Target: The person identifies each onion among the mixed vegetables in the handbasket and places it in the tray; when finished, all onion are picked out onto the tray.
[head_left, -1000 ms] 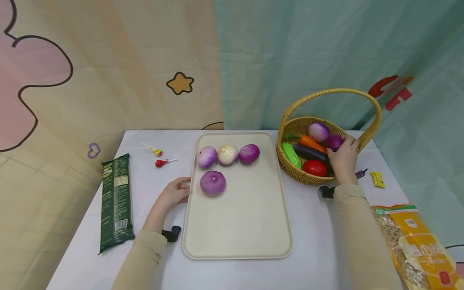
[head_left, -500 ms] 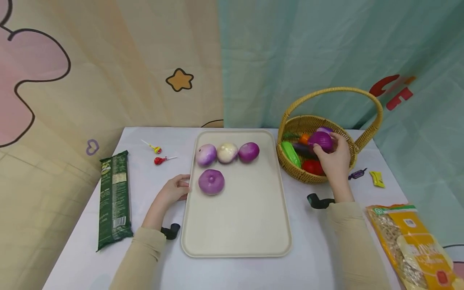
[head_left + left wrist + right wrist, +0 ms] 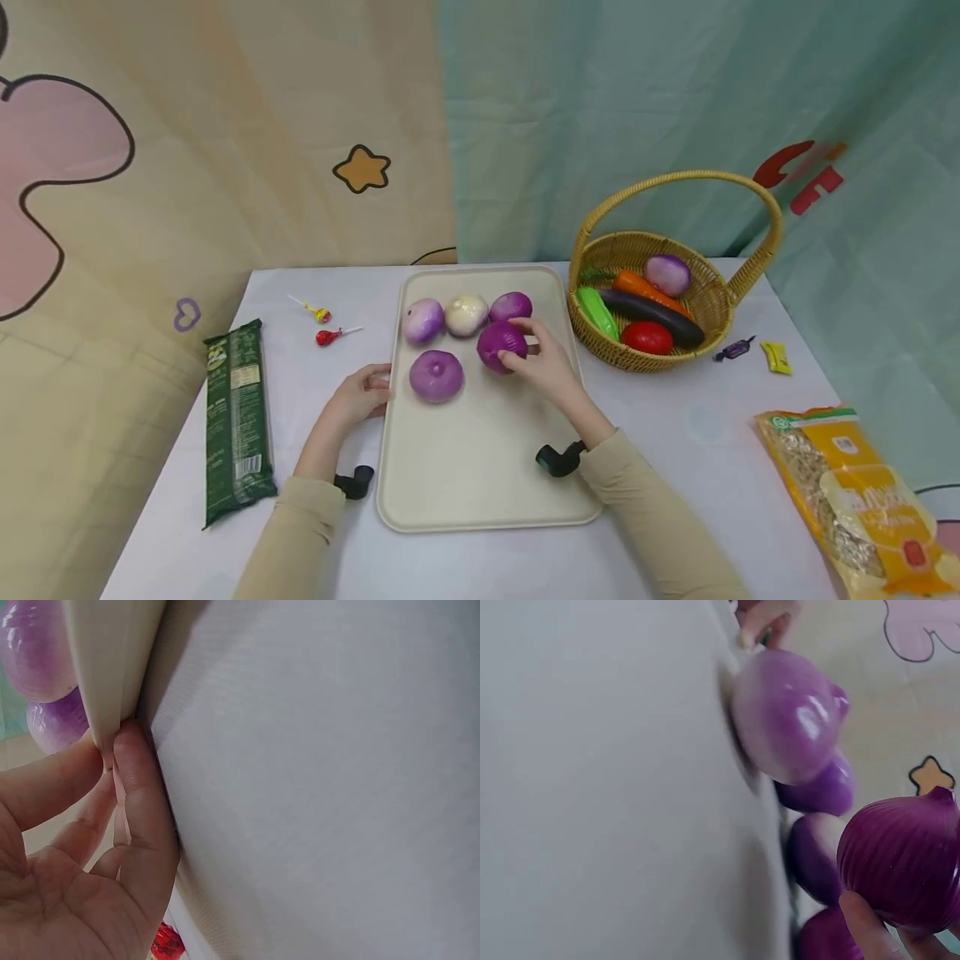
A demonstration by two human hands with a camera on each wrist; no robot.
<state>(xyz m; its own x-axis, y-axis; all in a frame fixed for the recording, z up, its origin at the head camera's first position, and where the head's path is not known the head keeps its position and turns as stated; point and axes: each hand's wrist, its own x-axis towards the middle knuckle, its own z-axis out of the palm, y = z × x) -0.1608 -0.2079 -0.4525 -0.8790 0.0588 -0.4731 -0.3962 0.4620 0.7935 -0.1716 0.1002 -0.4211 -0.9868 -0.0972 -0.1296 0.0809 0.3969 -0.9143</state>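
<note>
A dark purple onion [image 3: 498,346] is in my right hand [image 3: 552,368], gripped between thumb and fingers over the upper middle of the cream tray [image 3: 480,475]. The right wrist view shows the onion's ridged skin and pointed tip, above the tray surface. My left hand [image 3: 360,395] pinches the tray's left rim; in the left wrist view thumb and finger [image 3: 135,761] close on that edge. Along the tray's far end sit a pale purple onion [image 3: 423,321], a whitish onion [image 3: 466,316] and a purple onion [image 3: 512,306]. A flattened mauve onion [image 3: 436,377] lies in front of them.
At the back right stands a wicker basket [image 3: 630,360] with an eggplant [image 3: 652,315], tomato [image 3: 647,337], carrot [image 3: 645,289], green vegetable [image 3: 597,312] and pale purple onion [image 3: 667,275]. Wrapped candies [image 3: 776,357], a yellow bag [image 3: 855,500], lollipops [image 3: 327,337] and a green packet [image 3: 238,421] lie around.
My right hand has lifted the dark purple onion out of the basket and carried it left over the tray. The left hand stays at the tray's rim.
</note>
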